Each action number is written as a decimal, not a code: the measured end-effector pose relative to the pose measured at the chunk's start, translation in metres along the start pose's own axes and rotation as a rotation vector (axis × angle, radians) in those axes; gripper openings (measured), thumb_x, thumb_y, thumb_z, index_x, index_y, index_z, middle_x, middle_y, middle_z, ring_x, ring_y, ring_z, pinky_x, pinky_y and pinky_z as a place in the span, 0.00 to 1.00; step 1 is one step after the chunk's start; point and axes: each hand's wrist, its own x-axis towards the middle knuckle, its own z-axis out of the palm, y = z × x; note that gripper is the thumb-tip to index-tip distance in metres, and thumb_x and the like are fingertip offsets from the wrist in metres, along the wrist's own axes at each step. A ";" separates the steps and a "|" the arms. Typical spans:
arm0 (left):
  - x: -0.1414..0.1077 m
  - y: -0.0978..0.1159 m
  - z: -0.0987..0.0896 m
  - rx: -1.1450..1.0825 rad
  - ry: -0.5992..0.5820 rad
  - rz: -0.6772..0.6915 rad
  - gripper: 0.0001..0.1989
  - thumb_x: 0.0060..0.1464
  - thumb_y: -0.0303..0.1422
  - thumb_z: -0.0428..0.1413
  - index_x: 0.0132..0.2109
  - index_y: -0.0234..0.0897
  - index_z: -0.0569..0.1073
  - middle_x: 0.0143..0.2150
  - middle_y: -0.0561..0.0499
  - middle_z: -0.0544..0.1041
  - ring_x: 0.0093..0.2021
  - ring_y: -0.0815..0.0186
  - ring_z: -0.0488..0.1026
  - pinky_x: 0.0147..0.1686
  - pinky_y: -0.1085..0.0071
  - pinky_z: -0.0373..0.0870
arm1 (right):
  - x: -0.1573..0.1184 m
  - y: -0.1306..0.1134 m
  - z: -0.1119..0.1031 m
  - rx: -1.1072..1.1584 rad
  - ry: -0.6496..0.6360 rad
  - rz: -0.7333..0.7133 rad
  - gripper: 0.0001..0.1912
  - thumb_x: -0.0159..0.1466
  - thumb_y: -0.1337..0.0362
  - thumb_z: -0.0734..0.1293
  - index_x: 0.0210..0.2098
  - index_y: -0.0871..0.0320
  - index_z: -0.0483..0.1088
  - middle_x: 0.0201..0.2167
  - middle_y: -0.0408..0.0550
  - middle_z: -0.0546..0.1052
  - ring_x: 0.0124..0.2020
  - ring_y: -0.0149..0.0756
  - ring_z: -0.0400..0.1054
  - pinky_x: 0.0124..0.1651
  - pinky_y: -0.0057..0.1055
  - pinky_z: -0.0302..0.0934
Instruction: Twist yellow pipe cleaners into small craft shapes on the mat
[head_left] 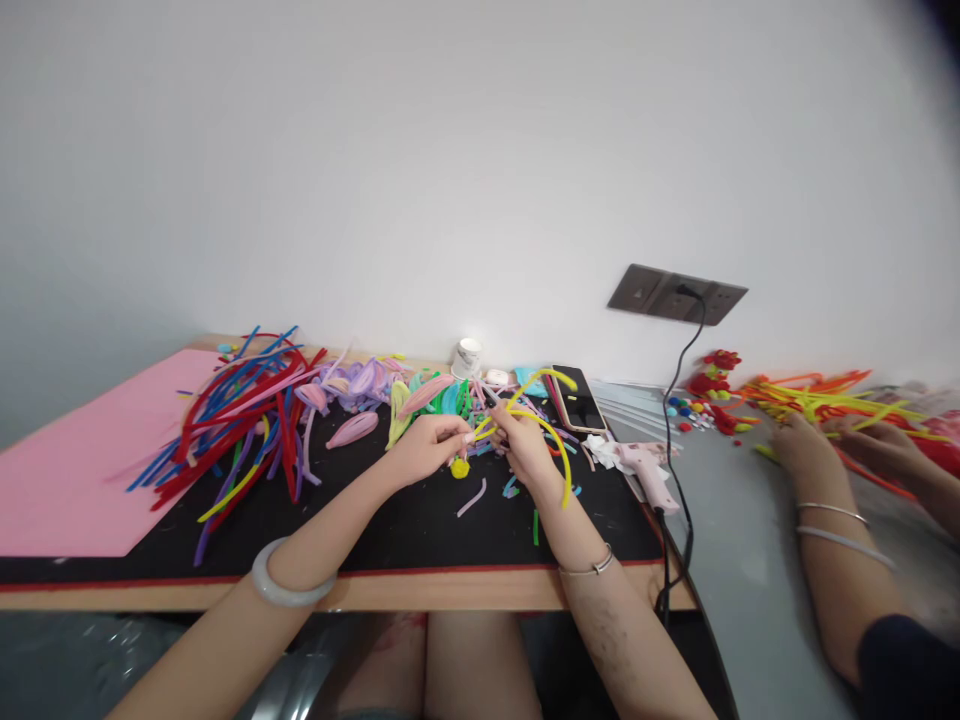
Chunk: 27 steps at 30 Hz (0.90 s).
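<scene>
My left hand [429, 447] is closed in a pinch on a yellow pipe cleaner piece, with a small round yellow coil [460, 468] hanging just below its fingertips. Beside it, my right hand [523, 440] is closed around yellow pipe cleaners [564, 462], whose long ends curve up and down to the right. A dark tool tip shows at the right fingers, too small to make out. Both hands are held above the black mat [420, 530], close together.
Left lie a pink sheet [90, 460] and a pile of coloured pipe cleaners [255, 410]. Behind stand a paper cup [468, 358] and a phone [577, 398]. A corded pink glue gun [649, 478] lies right. Farther right, another person's hands [814, 455] handle pipe cleaners.
</scene>
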 end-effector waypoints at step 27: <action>0.007 -0.012 -0.009 -0.467 0.496 -0.135 0.11 0.44 0.36 0.57 0.25 0.31 0.70 0.21 0.55 0.67 0.18 0.76 0.60 0.19 0.78 0.55 | 0.007 -0.012 -0.009 0.250 0.166 -0.126 0.14 0.57 0.53 0.63 0.30 0.59 0.67 0.18 0.38 0.63 0.14 0.23 0.48 0.16 0.25 0.47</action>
